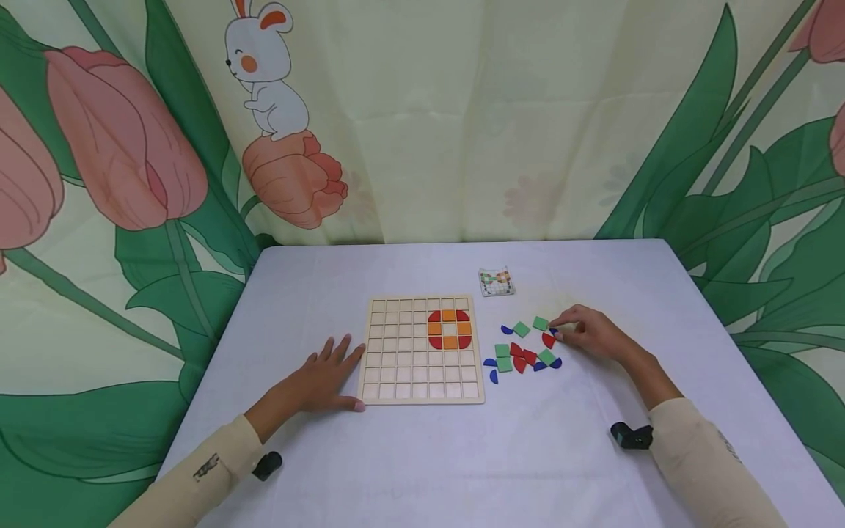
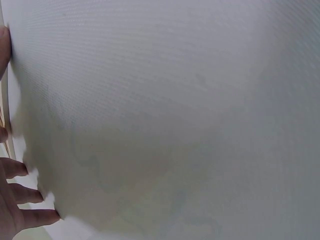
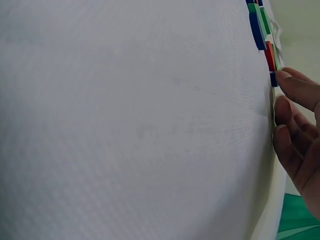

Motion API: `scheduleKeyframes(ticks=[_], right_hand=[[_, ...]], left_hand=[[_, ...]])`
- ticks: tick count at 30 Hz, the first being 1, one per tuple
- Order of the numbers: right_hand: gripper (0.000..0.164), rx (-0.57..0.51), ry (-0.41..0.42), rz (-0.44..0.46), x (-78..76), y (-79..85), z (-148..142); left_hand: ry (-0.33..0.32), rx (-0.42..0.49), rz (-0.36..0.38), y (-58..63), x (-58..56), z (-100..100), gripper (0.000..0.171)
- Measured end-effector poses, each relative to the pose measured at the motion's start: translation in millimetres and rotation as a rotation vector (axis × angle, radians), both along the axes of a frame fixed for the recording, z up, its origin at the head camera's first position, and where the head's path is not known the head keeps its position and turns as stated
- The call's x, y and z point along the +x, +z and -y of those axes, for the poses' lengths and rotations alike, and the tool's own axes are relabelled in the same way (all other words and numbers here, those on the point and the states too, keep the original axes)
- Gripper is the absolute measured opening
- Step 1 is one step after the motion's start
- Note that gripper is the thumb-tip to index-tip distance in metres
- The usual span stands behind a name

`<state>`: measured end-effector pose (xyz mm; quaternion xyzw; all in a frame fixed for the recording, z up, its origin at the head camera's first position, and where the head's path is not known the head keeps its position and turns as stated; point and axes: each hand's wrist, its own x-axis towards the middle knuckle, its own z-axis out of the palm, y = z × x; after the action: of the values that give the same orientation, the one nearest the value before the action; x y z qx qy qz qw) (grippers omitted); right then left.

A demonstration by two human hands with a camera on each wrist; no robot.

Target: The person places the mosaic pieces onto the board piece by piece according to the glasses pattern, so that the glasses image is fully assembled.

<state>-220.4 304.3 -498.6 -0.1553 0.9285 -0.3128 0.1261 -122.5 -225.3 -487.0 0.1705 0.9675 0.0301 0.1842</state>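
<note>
the white table (image 1: 422,462) fills the lower part of the frame, with the gridded board (image 1: 398,375) just below centre. left of it, my left hand (image 1: 322,383) spreads its fingers, thumb and index at its edge. my right hand (image 1: 592,334), right of centre, has bent fingers. a red-and-orange ring (image 1: 450,342) sits in the board's upper right, a small card (image 1: 496,283) above right. green squares (image 1: 521,329) and red pieces (image 1: 520,364) lie right of the board; at one blue piece (image 1: 553,332) are my right fingertips, pinching or not i cannot tell.

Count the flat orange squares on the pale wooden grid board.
4, around one bare cell of the board: far orange square, left one, right one, near one. None looks hidden.
</note>
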Motion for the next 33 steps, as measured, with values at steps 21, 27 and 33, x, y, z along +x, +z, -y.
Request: scheduleKeyframes(ticks=[21, 27, 33], right_hand=[[0.026, -0.011, -0.006, 0.052, 2.1, 3.5, 8.5], [0.025, 0.026, -0.005, 0.063, 1.6, 3.5, 13.5], [0.028, 0.032, -0.017, 0.054, 2.7, 4.5, 16.8]], left_hand=[[-0.006, 0.002, -0.008, -0.9, 0.1, 1.7, 0.112], [-0.005, 0.002, -0.001, -1.7, -0.3, 2.3, 0.112], [-0.005, 0.007, -0.002, -2.2, -0.8, 2.6, 0.112]])
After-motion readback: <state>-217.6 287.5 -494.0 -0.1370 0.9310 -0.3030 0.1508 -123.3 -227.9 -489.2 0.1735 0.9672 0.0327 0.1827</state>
